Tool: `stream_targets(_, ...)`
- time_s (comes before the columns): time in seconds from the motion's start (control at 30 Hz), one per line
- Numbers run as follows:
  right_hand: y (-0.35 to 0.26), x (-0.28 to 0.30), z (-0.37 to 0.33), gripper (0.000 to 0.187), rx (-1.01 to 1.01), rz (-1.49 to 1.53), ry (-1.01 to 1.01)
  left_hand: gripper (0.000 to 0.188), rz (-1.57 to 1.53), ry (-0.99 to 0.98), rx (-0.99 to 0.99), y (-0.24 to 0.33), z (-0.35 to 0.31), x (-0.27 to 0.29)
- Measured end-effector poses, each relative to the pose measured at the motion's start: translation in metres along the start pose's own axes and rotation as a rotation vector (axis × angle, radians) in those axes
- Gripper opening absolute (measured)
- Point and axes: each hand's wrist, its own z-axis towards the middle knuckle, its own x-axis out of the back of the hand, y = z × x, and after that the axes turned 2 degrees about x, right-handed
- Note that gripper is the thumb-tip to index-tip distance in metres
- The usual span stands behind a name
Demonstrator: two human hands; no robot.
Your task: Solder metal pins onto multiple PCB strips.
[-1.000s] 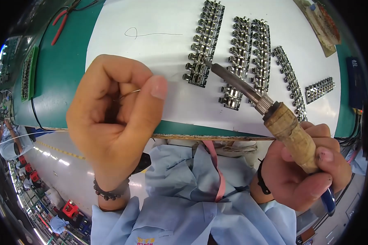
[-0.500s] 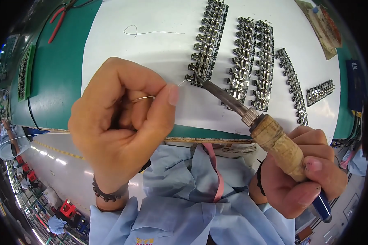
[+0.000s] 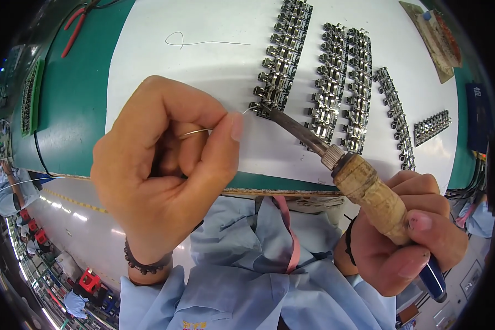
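Pinched between thumb and forefinger of my left hand (image 3: 165, 170) is a thin silvery solder wire (image 3: 195, 132). Its free end reaches the nearest end of a long strip of small metal-cased parts (image 3: 283, 55). My right hand (image 3: 407, 236) grips a soldering iron (image 3: 368, 192) by its handle, which is wrapped in worn tan tape and ends in blue. The iron slants up and left, with its tip at the same end of the strip, close to the wire's end. Whether tip and wire touch is too small to tell.
To the right lie two similar strips (image 3: 327, 82) side by side, a slanted strip (image 3: 393, 115) and a short one (image 3: 432, 127), all on white paper (image 3: 214, 71). Red-handled pliers (image 3: 74, 30) and a green board (image 3: 33, 99) lie left. A wooden piece (image 3: 432, 38) sits far right.
The iron's tip has shifted slightly left and down along the strip's near end. My left hand keeps its pinch on the wire, and the whole view has moved a little.
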Motion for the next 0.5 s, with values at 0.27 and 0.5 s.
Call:
stream_targets(0.27, -0.002, -0.007, 0.003, 0.031, 0.004, -0.013, -0.032, 0.015, -0.018, 0.004, 0.01, -0.006, 0.001, 0.006)
stream_targets(0.5, 0.001, -0.004, -0.004, 0.029, 0.016, 0.016, 0.028, 0.015, -0.152, 0.026, -0.014, -0.012, 0.001, 0.01)
